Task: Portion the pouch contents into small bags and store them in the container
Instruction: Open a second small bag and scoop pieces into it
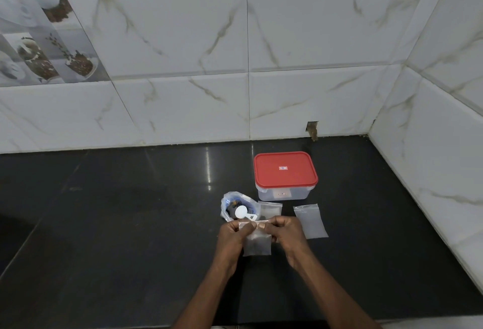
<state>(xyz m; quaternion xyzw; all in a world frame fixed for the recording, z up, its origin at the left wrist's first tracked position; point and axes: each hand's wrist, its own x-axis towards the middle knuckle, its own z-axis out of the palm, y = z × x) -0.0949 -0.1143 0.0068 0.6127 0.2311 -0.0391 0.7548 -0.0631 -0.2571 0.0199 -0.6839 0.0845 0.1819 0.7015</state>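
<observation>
both hands (pixel 236 234) (pixel 285 232) pinch a thin, clear rectangular plastic bag (pixel 257 245).

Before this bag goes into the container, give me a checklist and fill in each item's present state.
1. Grip on the small bag: left hand and right hand both pinch its top edge. Ok.
2. Bag sealed along the whole top: fingers cover it. Cannot tell.
3. Container open: the red lid is on. Not ok.
4. Scoop put away: it rests in the open pouch. Ok.
5. Spare bags ready: one beside the right hand, another behind the hands, both on the counter. Ok.
</observation>
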